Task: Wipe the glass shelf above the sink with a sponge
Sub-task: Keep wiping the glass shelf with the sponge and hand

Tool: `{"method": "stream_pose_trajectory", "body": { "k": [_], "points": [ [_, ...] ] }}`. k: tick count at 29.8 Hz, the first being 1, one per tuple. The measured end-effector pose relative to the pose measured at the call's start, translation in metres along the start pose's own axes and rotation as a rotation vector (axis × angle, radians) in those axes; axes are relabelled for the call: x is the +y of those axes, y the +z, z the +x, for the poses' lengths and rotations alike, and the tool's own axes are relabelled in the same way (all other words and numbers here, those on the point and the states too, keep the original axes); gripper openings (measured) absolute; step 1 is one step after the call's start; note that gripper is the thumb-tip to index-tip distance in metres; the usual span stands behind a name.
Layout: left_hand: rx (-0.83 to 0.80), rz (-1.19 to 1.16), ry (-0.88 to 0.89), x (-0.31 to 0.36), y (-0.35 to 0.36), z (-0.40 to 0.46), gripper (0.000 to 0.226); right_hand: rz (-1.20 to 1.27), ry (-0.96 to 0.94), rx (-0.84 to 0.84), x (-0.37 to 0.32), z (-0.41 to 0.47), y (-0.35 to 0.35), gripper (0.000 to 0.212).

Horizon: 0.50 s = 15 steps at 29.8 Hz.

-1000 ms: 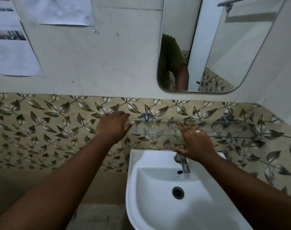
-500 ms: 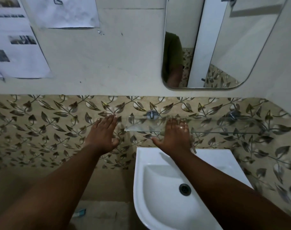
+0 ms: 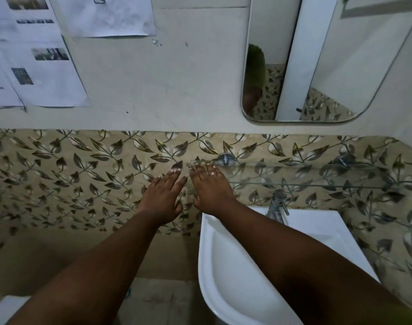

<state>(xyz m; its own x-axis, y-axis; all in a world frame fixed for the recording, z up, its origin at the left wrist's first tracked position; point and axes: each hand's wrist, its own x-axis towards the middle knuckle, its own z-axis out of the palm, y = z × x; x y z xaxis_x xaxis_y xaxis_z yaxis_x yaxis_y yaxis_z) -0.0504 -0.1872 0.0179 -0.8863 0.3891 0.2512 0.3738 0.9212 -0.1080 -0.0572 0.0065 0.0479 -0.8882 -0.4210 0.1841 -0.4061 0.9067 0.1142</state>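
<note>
1. Your right hand lies flat, palm down and fingers spread, on the left end of the glass shelf, which is fixed to the leaf-patterned tile wall above the sink.
2. A pale green edge shows beside that palm at the shelf's left end; it may be the sponge, but you cannot tell whether the hand grips it or only presses on it.
3. Your left hand is open and empty, fingers straight, just left of the shelf's end and close beside the right hand.
4. The tap stands below the shelf, right of your right hand.
5. The mirror hangs above the shelf.
</note>
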Motion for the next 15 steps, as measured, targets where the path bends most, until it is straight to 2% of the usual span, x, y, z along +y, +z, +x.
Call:
{"method": "stream_pose_trajectory", "body": {
  "k": [3,5,15],
  "points": [
    [0.007,-0.003,-0.007,0.001,0.000,0.001,0.085,-0.044,-0.109,0.015,0.024,-0.012,0.002,0.094],
    [0.000,-0.003,-0.010,-0.001,0.002,0.000,0.086,-0.073,-0.098,0.043,0.044,-0.026,0.004,0.095],
    [0.001,-0.008,-0.055,-0.002,0.006,0.001,0.090,-0.096,0.504,0.230,0.201,-0.153,0.012,0.074]
  ]
}}
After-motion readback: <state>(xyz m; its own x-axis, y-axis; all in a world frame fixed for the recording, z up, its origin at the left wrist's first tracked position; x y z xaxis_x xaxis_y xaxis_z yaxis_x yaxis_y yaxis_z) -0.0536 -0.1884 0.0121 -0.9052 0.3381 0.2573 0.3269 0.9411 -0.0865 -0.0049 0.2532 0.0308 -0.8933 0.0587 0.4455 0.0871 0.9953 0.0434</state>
